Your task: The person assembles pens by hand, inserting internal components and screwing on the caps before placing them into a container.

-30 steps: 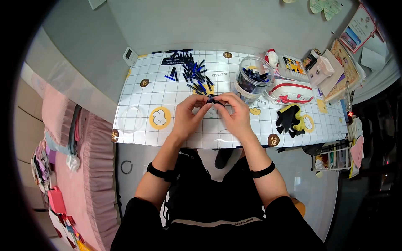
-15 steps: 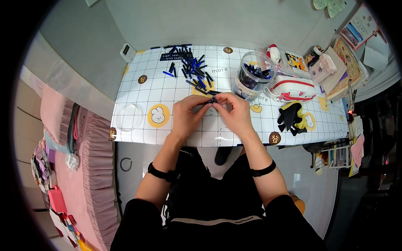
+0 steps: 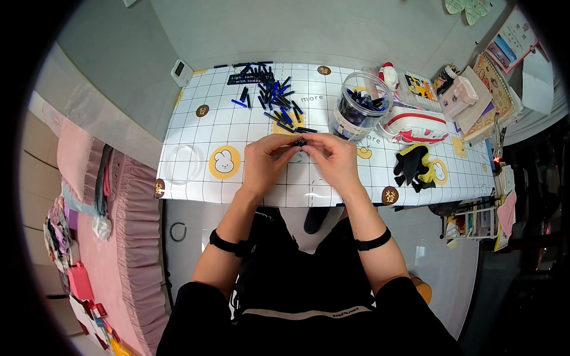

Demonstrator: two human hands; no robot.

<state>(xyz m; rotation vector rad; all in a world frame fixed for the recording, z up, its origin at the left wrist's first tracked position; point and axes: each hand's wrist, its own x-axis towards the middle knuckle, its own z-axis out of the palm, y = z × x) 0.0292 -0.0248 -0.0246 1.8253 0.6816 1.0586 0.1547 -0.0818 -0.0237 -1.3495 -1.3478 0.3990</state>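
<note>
Above the near half of the desk, my left hand (image 3: 265,160) and my right hand (image 3: 334,160) meet at the fingertips. Both are closed in a pinch on a small dark bundle of ink cartridges (image 3: 300,142); the fingers hide most of it. Just beyond the fingertips, one loose cartridge (image 3: 306,130) lies on the cloth. Farther back spreads a loose pile of black and blue ink cartridges (image 3: 273,92). To the right of the pile, a clear round jar (image 3: 350,127) stands open with many more cartridges inside.
A clear round lid (image 3: 183,165) lies at the left of the gridded tablecloth (image 3: 196,133). Right of the jar are a white and red pencil case (image 3: 415,127) and black and yellow gloves (image 3: 412,166). A white timer (image 3: 180,73) leans at the back left.
My fingertips have shifted slightly around the dark bundle, and my right index finger lies flatter. The loose cartridge beyond them shows more plainly. The pile and jar stay put.
</note>
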